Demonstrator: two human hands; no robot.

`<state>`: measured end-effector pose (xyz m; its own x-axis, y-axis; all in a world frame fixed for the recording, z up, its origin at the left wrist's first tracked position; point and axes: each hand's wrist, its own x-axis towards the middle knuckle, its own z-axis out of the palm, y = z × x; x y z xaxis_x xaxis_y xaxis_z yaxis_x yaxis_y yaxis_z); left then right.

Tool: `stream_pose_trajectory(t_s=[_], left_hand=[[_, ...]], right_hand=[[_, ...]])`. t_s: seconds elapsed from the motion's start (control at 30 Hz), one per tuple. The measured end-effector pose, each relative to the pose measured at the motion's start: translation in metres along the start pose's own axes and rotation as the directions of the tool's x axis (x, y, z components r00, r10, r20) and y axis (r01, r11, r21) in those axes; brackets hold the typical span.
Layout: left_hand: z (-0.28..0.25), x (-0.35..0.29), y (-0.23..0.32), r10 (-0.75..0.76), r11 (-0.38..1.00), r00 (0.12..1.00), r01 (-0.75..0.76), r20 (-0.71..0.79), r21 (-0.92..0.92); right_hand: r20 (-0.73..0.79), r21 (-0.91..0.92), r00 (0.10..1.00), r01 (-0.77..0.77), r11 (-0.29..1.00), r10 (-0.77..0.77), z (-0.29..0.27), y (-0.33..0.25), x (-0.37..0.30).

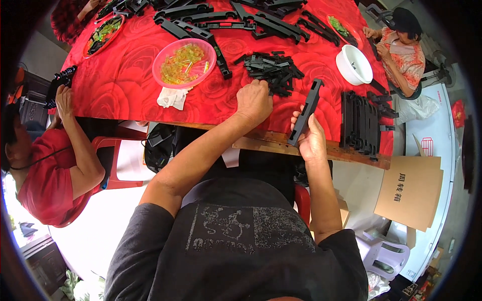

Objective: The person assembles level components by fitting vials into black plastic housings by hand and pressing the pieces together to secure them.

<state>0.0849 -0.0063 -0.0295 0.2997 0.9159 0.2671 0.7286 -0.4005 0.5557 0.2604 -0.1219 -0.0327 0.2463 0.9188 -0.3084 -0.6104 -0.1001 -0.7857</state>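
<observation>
My right hand [314,140] grips a long black plastic part [311,104], tilted with its upper end away from me, over the table's near edge. The part has a notched, bracket-like shape. My left hand [254,100] is closed at the near side of a pile of small black strips [273,69]. Its fingertips are turned away, so what they hold is hidden. Beside my right hand, a row of similar black parts [360,123] stands along the table's near right edge.
A pink basket [156,70] of yellowish clear pieces sits on the red tablecloth [128,95], near a crumpled tissue [173,98]. Long black parts [221,24] lie at the back. A white bowl [346,75] stands right. People sit at left and right. Cardboard [409,190] leans beyond the corner.
</observation>
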Motion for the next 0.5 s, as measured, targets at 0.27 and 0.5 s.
stream_pose_trajectory(t_s=[0.27, 0.5], left_hand=[[-0.011, -0.008, -0.012, -0.001, 1.0, 0.998, 0.003, 0.055, -0.023], [-0.052, -0.016, -0.028, 0.062, 0.982, 0.998, -0.065, -0.022, -0.177]], right_hand=[[0.045, 0.038, 0.997, -0.057, 0.998, 0.056, 0.009, 0.008, 0.0], [0.064, -0.031, 0.996, -0.056, 0.998, 0.058, 0.016, 0.01, -0.001]])
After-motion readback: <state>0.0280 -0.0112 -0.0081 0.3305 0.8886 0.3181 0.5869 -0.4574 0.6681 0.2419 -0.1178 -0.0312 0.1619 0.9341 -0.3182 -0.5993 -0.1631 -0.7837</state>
